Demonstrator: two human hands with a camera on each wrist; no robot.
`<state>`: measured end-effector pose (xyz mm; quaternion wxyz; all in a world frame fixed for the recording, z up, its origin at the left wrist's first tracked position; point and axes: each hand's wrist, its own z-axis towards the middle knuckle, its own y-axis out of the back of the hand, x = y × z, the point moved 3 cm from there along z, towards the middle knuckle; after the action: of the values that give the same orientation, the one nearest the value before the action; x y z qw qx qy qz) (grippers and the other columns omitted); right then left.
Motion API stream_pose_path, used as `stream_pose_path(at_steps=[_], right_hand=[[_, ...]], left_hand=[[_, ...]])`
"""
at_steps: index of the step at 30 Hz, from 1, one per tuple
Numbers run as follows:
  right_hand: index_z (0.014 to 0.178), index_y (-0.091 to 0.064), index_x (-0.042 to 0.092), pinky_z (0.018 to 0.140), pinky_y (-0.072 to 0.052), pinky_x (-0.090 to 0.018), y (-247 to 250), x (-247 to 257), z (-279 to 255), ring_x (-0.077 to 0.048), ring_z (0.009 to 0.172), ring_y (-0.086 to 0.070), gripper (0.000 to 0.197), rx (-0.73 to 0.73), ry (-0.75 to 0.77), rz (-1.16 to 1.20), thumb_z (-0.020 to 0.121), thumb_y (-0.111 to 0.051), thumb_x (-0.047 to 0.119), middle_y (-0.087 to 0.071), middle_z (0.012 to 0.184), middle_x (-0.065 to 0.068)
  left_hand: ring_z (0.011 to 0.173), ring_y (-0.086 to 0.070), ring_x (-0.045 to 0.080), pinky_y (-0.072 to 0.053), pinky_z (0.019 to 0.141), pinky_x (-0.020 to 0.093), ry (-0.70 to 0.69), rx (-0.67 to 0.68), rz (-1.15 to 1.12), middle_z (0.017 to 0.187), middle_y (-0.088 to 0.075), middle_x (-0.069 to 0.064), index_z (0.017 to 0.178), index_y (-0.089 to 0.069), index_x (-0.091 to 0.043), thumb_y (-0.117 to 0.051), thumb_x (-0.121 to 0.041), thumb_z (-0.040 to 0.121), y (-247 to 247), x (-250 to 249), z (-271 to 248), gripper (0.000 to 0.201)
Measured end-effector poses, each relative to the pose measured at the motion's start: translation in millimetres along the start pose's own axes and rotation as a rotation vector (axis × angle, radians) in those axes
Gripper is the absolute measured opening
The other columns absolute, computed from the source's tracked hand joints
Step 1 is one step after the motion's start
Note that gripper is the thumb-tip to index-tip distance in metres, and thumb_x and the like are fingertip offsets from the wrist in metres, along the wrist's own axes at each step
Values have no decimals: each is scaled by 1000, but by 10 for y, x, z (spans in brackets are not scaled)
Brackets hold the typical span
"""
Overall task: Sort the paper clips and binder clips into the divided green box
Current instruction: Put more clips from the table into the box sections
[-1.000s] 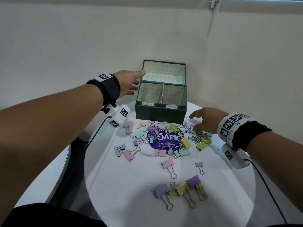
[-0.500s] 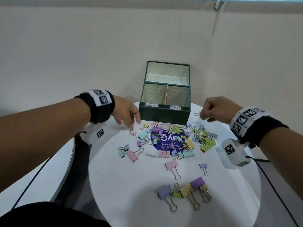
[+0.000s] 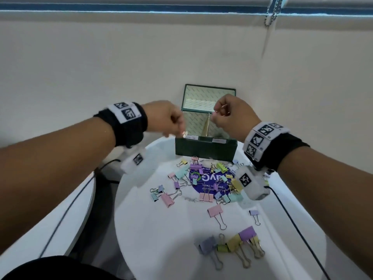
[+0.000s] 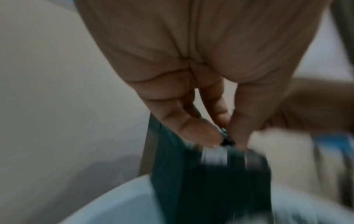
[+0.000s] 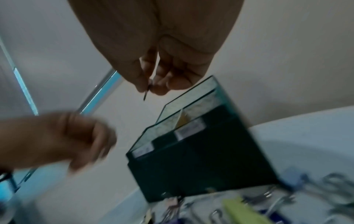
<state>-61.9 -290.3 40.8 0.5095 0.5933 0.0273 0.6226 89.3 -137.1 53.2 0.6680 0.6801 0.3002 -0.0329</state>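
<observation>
Above the green box [image 5: 201, 159], right hand [image 5: 153, 45], pinched paper clip [image 5: 146, 92] lengthwise downward

A person with bare forearms is wearing a black fabric band on each wrist. A white strip printed with square black-and-white marker codes is running across the left wristband [image 3: 126, 122] and the right wristband [image 3: 268, 142]. A small white camera unit [image 3: 251, 183] bearing a marker is hanging beneath each wrist, trailing a thin black cable [image 3: 298, 235].
</observation>
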Motion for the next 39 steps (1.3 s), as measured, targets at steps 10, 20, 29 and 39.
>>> stream_pose_path(at_steps=[10, 20, 29, 39], right_hand=[[95, -61, 29, 68, -45, -21, 299, -490, -380, -9, 81, -60, 7, 67, -27, -328, 95, -62, 22, -64, 92, 10], [130, -58, 47, 85, -50, -25, 265, -1110, -746, -12, 91, -63, 47, 408, -238, -555, 99, -45, 13, -61, 117, 14], [96, -71, 24, 76, -49, -26, 161, -1162, -618, -16, 87, -63, 15, 345, -255, -597, 95, -56, 22, -69, 97, 4], [91, -56, 17, 75, -48, -32, 193, -1083, -624, -21, 83, -60, 12, 142, -170, -456, 100, -47, 18, -66, 97, -4]], left_hand=[[81, -66, 13, -51, 75, 31, 8, -117, 147, 80, -70, -6, 87, -69, -21, -60, -44, 94, -249, -65, -70, 26], [114, -56, 17, -40, 92, 22, -82, 139, 336, 131, -55, -5, 140, -52, -42, -45, -12, 102, -854, 152, -195, 49], [89, -60, 11, -47, 80, 23, 42, 20, 291, 94, -65, -11, 92, -67, -27, -68, -28, 90, -889, 237, -114, 2], [89, -57, 15, -45, 74, 26, -61, -15, 185, 104, -59, -6, 123, -56, -29, -44, -23, 98, -961, -55, -108, 29]])
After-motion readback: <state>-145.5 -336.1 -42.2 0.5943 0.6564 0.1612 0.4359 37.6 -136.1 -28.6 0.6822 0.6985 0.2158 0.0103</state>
